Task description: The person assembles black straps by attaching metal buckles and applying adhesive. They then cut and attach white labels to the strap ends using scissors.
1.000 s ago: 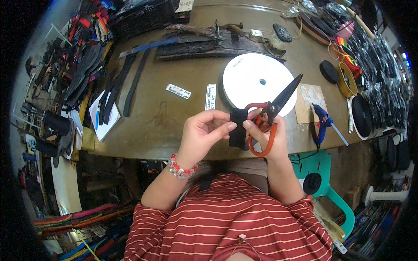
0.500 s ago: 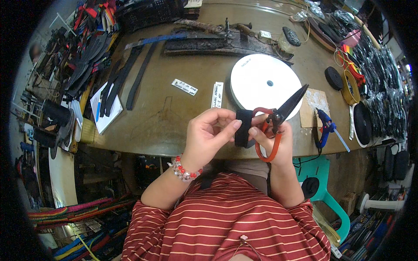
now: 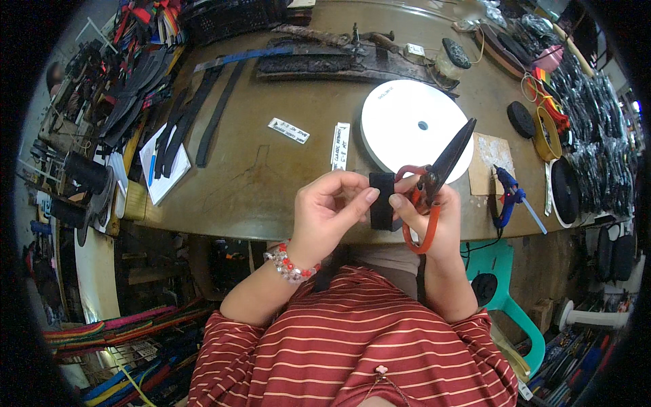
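Note:
A short piece of black strap (image 3: 382,209) is pinched between my two hands, just over the table's near edge. My left hand (image 3: 332,207) grips its left side with thumb and fingers. On the other side, my right hand (image 3: 437,227) pinches the strap's right edge. Scissors (image 3: 441,169) with red-orange handles also hang in that right hand, their dark blades pointing up and to the right. Behind the hands lies a large white reel (image 3: 413,122). Whether the strap is folded or looped cannot be made out.
Two white labels (image 3: 287,130) lie left of the reel. A blue glue gun (image 3: 505,193) rests at right beside a cardboard piece (image 3: 489,154). Long black straps (image 3: 220,112) extend over the left side. At the back is a dark wooden block (image 3: 312,66); a green chair (image 3: 498,271) stands below right.
The black strap has turned flatter toward view between my fingers. Both hands and the scissors have shifted slightly to the right, with the grip unchanged.

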`<action>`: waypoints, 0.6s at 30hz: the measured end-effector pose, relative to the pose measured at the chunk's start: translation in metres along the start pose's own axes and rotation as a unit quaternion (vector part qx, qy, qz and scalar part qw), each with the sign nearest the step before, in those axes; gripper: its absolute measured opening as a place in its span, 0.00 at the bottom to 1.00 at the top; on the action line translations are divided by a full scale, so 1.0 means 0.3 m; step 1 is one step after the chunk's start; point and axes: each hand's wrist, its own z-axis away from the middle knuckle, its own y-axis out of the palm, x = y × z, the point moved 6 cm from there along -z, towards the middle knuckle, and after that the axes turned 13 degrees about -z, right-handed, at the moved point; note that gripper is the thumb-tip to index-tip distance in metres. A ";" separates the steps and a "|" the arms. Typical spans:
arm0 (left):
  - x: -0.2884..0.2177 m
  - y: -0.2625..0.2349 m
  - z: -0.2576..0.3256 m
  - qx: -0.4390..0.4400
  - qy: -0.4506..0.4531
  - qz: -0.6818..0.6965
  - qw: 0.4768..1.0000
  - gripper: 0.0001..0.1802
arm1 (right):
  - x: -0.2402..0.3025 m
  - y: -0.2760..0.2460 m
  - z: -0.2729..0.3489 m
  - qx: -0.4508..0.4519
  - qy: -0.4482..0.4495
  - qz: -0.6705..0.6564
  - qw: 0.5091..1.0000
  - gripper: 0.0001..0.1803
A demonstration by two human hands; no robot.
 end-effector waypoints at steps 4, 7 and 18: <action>0.021 -0.006 0.009 -0.068 0.033 -0.043 0.996 0.06 | -0.013 0.021 -0.004 0.008 -0.005 0.014 1.000 0.15; 0.021 -0.018 -0.003 -0.121 0.075 -0.079 0.987 0.04 | -0.050 0.031 -0.006 0.003 0.051 0.135 0.990 0.15; 0.060 -0.045 -0.036 -0.089 0.045 0.092 0.991 0.13 | -0.040 0.003 -0.009 0.028 0.002 0.193 0.981 0.14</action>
